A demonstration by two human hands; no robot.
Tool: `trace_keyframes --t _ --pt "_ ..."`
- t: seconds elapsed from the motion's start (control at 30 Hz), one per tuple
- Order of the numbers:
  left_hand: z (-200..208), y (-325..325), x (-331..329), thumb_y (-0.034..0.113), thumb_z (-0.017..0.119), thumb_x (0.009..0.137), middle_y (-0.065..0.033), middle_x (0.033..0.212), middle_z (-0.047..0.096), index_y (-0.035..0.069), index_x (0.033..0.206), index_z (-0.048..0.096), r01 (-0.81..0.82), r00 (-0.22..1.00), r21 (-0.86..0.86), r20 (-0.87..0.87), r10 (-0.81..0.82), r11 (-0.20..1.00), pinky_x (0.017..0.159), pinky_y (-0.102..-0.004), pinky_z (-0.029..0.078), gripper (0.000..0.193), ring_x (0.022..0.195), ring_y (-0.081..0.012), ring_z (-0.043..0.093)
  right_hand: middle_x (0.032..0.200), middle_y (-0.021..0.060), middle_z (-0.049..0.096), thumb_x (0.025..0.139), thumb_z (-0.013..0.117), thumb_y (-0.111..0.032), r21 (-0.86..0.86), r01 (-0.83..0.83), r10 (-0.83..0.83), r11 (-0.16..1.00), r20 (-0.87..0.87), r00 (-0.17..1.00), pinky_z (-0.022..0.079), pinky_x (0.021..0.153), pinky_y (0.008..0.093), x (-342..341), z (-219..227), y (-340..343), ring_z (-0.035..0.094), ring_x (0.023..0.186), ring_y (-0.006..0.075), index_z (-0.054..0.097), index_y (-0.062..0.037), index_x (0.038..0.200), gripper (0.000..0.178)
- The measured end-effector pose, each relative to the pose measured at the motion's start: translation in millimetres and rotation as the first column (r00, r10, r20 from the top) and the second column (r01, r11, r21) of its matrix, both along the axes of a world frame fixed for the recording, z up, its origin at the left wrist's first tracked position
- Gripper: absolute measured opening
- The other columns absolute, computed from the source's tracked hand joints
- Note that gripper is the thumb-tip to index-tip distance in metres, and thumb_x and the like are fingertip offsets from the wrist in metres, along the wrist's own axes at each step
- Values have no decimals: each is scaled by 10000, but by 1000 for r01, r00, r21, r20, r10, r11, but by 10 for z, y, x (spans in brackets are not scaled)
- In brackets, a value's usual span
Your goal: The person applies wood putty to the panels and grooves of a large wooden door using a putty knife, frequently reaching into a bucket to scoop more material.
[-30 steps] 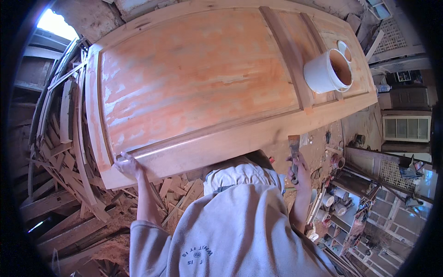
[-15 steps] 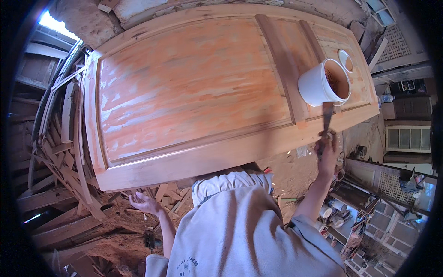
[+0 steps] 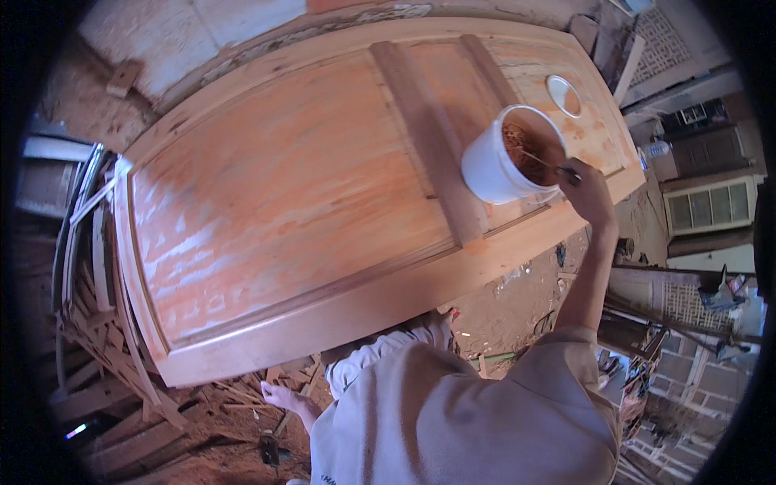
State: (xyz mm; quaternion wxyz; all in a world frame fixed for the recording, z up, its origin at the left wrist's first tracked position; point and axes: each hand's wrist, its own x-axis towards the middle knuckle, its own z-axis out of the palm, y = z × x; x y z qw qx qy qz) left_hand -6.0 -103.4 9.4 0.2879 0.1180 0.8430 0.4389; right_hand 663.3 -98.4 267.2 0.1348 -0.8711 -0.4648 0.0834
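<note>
A white plastic bucket (image 3: pixel 487 168) stands on a panelled wooden door (image 3: pixel 275 319), tipped toward me in this view. Reddish-brown putty-like stuff (image 3: pixel 517 145) lies inside it. At the bucket's near right rim, my right hand (image 3: pixel 588 192) is closed round the handle of a putty knife (image 3: pixel 535 157), whose thin blade reaches down into the bucket. Below the door's near left edge hangs my left hand (image 3: pixel 288 398), holding nothing, its fingers loosely out. Orange-brown smears cover the door's large panel (image 3: pixel 291 186). Beyond the bucket lies a round white lid (image 3: pixel 563 95) with orange-brown stuff on it.
Piled wood offcuts and boards (image 3: pixel 121 356) fill the left side, with scraps on the earthen floor (image 3: pixel 493 311) below. To the right stand a glazed frame (image 3: pixel 711 206) and a cluttered shelf area. A plastic bottle (image 3: pixel 656 149) sits past the door's right end.
My right hand has risen from beside the door's near edge to the bucket's rim, and the putty knife has gone into the bucket. The view has shifted; my left hand stays low.
</note>
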Motion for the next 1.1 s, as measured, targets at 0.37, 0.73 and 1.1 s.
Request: trace_keyframes --t 0.37,0.73,1.1 --pt "-198 409 24 472 457 1037 -194 1450 486 -30 1472 393 82 906 282 378 -189 956 1100 -411 405 667 1297 -297 508 967 169 727 770 685 -110 -205 -130 165 970 167 972 551 811 436 199 38 865 698 897 355 738 -65 1030 269" --pt "-52 677 355 538 635 928 -261 1443 447 -148 1454 269 139 963 -15 235 -132 990 1068 -411 448 939 1259 -314 524 955 180 709 829 663 -146 -234 -289 261 928 -144 955 536 846 447 388 270 721 676 950 363 729 -71 977 179" --pt "-86 677 405 523 682 905 -285 1442 402 -109 1411 213 147 952 56 264 -156 988 1059 -427 458 935 1254 -318 513 952 213 712 801 683 -119 -162 -323 305 933 -122 944 543 866 425 421 23 775 693 933 358 726 -18 991 220"
